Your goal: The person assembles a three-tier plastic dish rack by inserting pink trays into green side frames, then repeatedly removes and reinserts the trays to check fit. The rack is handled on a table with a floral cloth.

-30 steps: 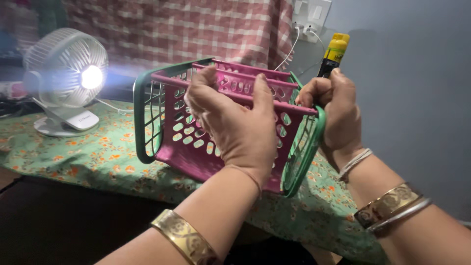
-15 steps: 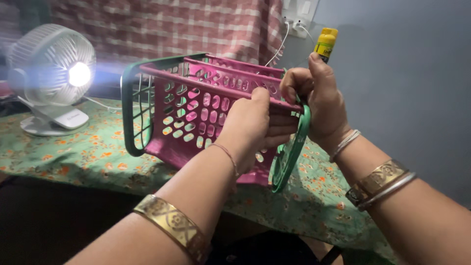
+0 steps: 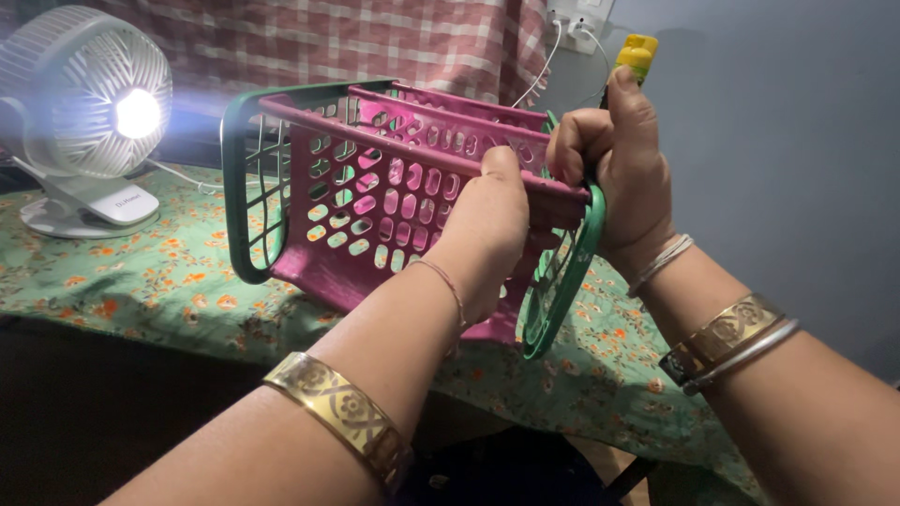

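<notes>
A pink perforated plastic rack [image 3: 375, 201] with green grid end panels [image 3: 253, 187] is held tilted just above a table with a green floral cloth [image 3: 141, 290]. My left hand [image 3: 492, 230] grips the rack's near pink rail close to the right end panel, thumb on top. My right hand [image 3: 619, 164] is closed around a dark bottle with a yellow cap [image 3: 636, 54], pressed against the rack's right green end. Gold bangles sit on both wrists.
A white desk fan with a bright light at its centre [image 3: 89, 103] stands at the back left on the cloth. A red checked curtain [image 3: 375, 37] hangs behind. A wall socket with white cables [image 3: 577, 19] is at the top; a grey wall [image 3: 778, 141] is to the right.
My left hand slid from the middle of the rack's side to its right end rail. The rack and the bottle in my right hand shifted only slightly.
</notes>
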